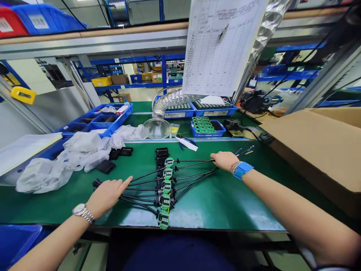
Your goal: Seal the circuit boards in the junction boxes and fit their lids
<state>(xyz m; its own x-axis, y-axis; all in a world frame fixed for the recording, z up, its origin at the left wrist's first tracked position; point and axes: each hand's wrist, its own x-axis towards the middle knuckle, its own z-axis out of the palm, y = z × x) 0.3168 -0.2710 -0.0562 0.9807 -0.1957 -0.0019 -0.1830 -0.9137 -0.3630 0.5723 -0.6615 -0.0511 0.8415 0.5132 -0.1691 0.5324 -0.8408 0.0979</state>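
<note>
A column of round green circuit boards [166, 186] lies on the mat near the front edge, next to black plastic housings [161, 152]. Black cables run out from the column to both sides. On the left, my left hand [107, 195] is closed over a bundle of black cables [141, 200], one finger stretched along them; the cable ends poke out behind it. My right hand [224, 160] grips the right-hand black cables [194, 177], whose stripped wire ends [245, 151] stick out past the fingers. The undersides of both hands are hidden.
White plastic bags [84, 146] and loose black housings [105, 166] lie at the left. Pliers [187, 142], a fume-hose hood [156, 128] and a blue tray of green boards [207, 128] are behind. A cardboard box [316, 139] stands right. Paper sheets [220, 49] hang overhead.
</note>
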